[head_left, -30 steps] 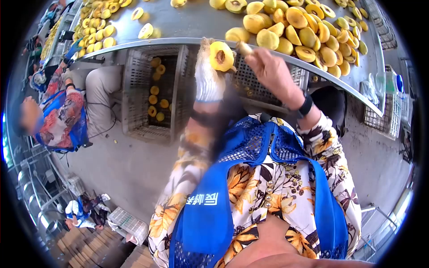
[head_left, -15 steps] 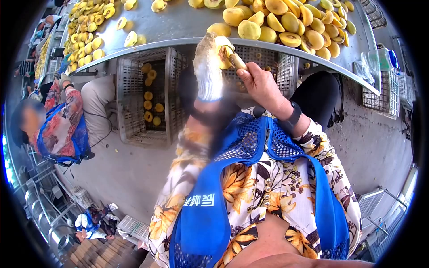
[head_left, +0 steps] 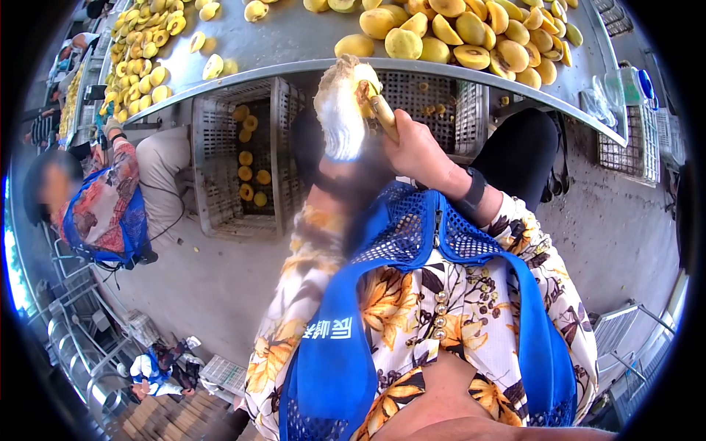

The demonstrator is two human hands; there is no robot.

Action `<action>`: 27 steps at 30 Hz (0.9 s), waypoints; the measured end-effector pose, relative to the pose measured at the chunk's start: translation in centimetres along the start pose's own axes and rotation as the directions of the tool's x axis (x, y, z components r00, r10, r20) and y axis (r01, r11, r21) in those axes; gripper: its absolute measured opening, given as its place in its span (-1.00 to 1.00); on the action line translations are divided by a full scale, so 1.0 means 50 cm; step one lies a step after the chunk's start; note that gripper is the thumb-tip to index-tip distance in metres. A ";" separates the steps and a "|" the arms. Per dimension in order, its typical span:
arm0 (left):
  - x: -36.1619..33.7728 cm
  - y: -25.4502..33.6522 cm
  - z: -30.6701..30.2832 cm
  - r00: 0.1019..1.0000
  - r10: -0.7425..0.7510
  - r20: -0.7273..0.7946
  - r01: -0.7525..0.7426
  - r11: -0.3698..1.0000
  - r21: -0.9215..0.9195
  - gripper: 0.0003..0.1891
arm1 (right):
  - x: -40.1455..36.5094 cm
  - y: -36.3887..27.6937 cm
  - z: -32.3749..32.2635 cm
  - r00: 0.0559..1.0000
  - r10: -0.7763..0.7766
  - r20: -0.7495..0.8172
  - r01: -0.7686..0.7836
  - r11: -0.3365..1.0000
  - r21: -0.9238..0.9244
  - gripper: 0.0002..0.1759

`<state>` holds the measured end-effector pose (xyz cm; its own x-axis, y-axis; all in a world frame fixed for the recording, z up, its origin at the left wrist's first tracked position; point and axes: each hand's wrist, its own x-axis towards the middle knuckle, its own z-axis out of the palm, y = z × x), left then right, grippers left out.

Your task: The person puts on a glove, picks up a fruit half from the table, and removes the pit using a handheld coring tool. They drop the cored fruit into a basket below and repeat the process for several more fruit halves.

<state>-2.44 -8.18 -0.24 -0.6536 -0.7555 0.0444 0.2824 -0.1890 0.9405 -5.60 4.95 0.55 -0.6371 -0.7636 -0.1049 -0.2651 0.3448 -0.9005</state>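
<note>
My left hand (head_left: pixel 338 121), in a soiled white knit glove, grips a yellow peach half (head_left: pixel 366 73) just in front of the table edge. The cut side of the fruit faces right, with a brownish pit area in the middle. In my bare right hand (head_left: pixel 423 151) is a pitting tool with a wooden handle (head_left: pixel 384 120). Its working end meets the cut face and is hidden there. A pile of yellow peach halves (head_left: pixel 471 29) lies on the metal table (head_left: pixel 287 37) beyond my hands.
Below the table stand plastic crates: one at left (head_left: pixel 207 169) holding several peach halves, another (head_left: pixel 471 121) with small pieces. More halves (head_left: pixel 151 59) lie at the table's left. A co-worker (head_left: pixel 103 198) sits at left. A clear jug with a blue lid (head_left: pixel 632 84) is at right.
My right hand has moved slightly left and down, and the tool handle stands steeper against the peach half. The left hand has shifted slightly left, still gripping the fruit.
</note>
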 end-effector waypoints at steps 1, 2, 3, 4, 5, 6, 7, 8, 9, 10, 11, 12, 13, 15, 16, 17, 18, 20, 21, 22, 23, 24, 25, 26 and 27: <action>0.008 -0.002 -0.003 1.000 -0.004 0.005 0.003 0.999 0.047 -0.76 | 0.006 0.001 0.002 1.000 0.002 -0.001 -0.002 1.000 0.012 -0.82; 0.011 0.002 -0.006 0.999 -0.021 0.047 0.018 0.997 0.078 -0.76 | 0.005 0.001 0.002 1.000 -0.003 -0.006 0.003 1.000 0.025 -0.83; 0.015 0.007 -0.009 0.995 -0.039 0.090 0.029 0.994 0.109 -0.75 | 0.005 0.002 0.003 1.000 0.000 -0.002 0.000 1.000 0.024 -0.83; 0.023 0.014 -0.016 0.983 -0.080 0.166 0.060 0.990 0.125 -0.75 | 0.003 0.005 0.002 1.000 0.006 0.004 -0.006 1.000 0.022 -0.83; 0.031 0.018 -0.023 0.963 -0.120 0.240 0.087 0.986 0.143 -0.74 | 0.001 0.007 0.003 1.000 0.010 0.009 -0.011 1.000 0.020 -0.83; 0.039 0.013 -0.030 0.938 -0.176 0.299 0.167 0.984 0.056 -0.70 | -0.001 0.009 0.005 1.000 0.022 0.022 -0.022 1.000 0.017 -0.83; 0.046 0.009 -0.037 0.905 -0.230 0.357 0.254 0.967 -0.021 -0.65 | -0.001 0.011 0.008 0.999 0.032 0.035 -0.033 0.999 0.015 -0.83; 0.053 0.009 -0.042 0.857 -0.317 0.406 0.379 0.922 -0.080 -0.62 | -0.002 0.012 0.010 0.998 0.043 0.048 -0.043 0.999 0.012 -0.83; 0.057 0.007 -0.044 0.796 -0.394 0.460 0.499 0.857 -0.129 -0.59 | -0.002 0.014 0.010 0.999 0.026 0.041 -0.026 1.000 0.013 -0.83; 0.060 0.007 -0.040 0.794 -0.377 0.477 0.492 0.859 -0.139 -0.49 | 0.003 0.018 0.008 0.999 0.009 0.033 -0.009 1.000 0.013 -0.82; 0.059 0.007 -0.031 0.847 -0.401 0.348 0.476 0.865 -0.162 -0.47 | 0.008 0.022 0.006 1.000 -0.007 0.027 0.006 1.000 0.013 -0.82; 0.057 0.008 -0.016 0.883 -0.417 0.213 0.455 0.872 -0.182 -0.45 | 0.010 0.019 0.003 0.998 0.046 0.033 -0.048 0.997 0.055 -0.80; 0.054 0.016 0.000 0.902 -0.426 0.073 0.432 0.880 -0.199 -0.43 | 0.012 0.014 -0.003 0.994 0.098 0.043 -0.101 0.990 0.096 -0.79; 0.041 0.031 0.006 0.910 -0.406 0.090 0.414 0.864 -0.285 -0.40 | 0.018 0.013 -0.006 0.993 0.107 0.051 -0.114 0.983 0.145 -0.79; 0.033 0.035 0.003 0.910 -0.389 0.141 0.414 0.868 -0.275 -0.40 | 0.020 0.022 -0.003 0.997 0.069 0.046 -0.075 0.985 0.155 -0.80; 0.025 0.034 -0.001 0.907 -0.377 0.188 0.416 0.870 -0.264 -0.41 | 0.019 0.031 -0.001 0.998 0.035 0.045 -0.042 0.985 0.165 -0.81; 0.022 0.027 -0.002 0.925 -0.357 0.134 0.375 0.914 -0.154 -0.45 | 0.016 0.037 0.000 0.999 0.033 0.034 -0.038 0.989 0.142 -0.81; 0.010 0.011 0.003 0.962 -0.268 0.060 0.270 0.962 -0.032 -0.50 | 0.018 0.045 0.001 1.000 0.020 0.010 -0.021 0.995 0.094 -0.82; 0.007 0.005 0.009 0.976 -0.216 0.032 0.215 0.976 0.032 -0.53 | 0.018 0.045 0.003 1.000 0.011 -0.005 -0.010 0.997 0.075 -0.82; 0.008 0.016 0.022 0.967 -0.255 -0.017 0.253 0.966 -0.055 -0.62 | 0.020 0.044 0.005 1.000 0.006 -0.021 -0.005 0.998 0.056 -0.81; 0.007 0.023 0.032 0.944 -0.327 -0.039 0.320 0.940 -0.118 -0.63 | 0.018 0.044 0.005 0.999 0.001 -0.040 0.001 0.999 0.036 -0.81; 0.005 0.028 0.039 0.916 -0.398 -0.056 0.383 0.906 -0.181 -0.63 | 0.017 0.041 0.005 0.999 0.040 -0.025 -0.038 0.996 0.077 -0.80; 0.004 0.029 0.042 0.880 -0.469 -0.071 0.440 0.864 -0.246 -0.62 | 0.016 0.036 0.005 0.997 0.078 -0.006 -0.077 0.990 0.116 -0.79; 0.005 0.027 0.041 0.877 -0.477 -0.054 0.446 0.852 -0.273 -0.63 | 0.014 0.029 0.005 0.993 0.116 0.015 -0.117 0.981 0.155 -0.78; 0.009 0.025 0.040 0.874 -0.485 -0.037 0.453 0.839 -0.301 -0.63 | 0.011 0.018 0.002 0.993 0.119 0.025 -0.122 0.979 0.163 -0.78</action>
<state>-3.79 -7.50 1.60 -0.6821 -0.5916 -0.4299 0.1523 -0.6899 0.7077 -6.12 4.78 -0.39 -0.6457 -0.7307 -0.2219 -0.0644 0.3416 -0.9376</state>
